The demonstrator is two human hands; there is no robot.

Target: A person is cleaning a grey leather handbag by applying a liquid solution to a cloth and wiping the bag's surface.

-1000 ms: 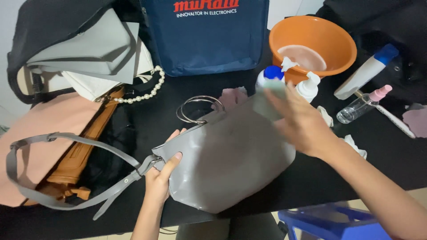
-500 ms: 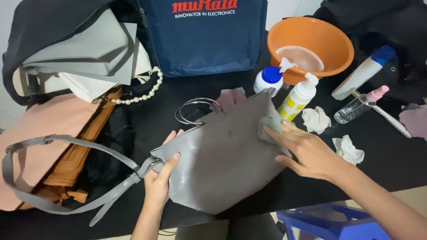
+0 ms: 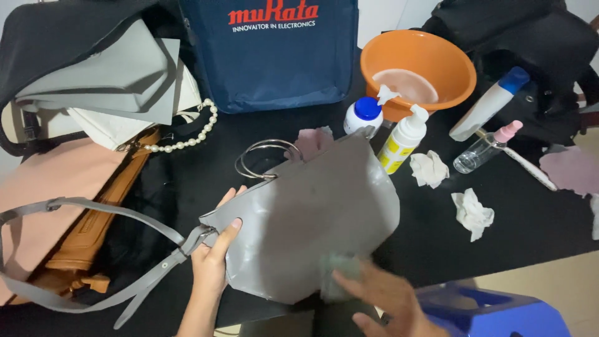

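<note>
Head view: a grey bag (image 3: pixel 312 218) lies flat on the black table (image 3: pixel 530 231), its lower rim hanging past the near table edge. The left hand (image 3: pixel 215 256) grips the bag's left corner where the grey strap (image 3: pixel 93 212) joins, thumb on top and fingers curled under, clamped on the leather. The right hand (image 3: pixel 380 299) is blurred at the bag's lower right rim, pressing a small greenish cloth (image 3: pixel 340 274) flat against it; its fingers look spread, but how tightly they hold the cloth I cannot tell.

Just beyond the bag's top edge sit its metal ring handles (image 3: pixel 262 159), a blue-capped bottle (image 3: pixel 363 115) and a white pump bottle (image 3: pixel 402 138), the last nearly touching the bag's upper right corner. An orange basin (image 3: pixel 418 68) stands behind them. Two crumpled tissues (image 3: pixel 471 212) lie to the right on open black tabletop, well apart from the bag. To the left, a tan bag (image 3: pixel 81 237) and a pearl strand (image 3: pixel 187 140) crowd the space. A blue stool (image 3: pixel 493 309) stands below the near edge.
</note>
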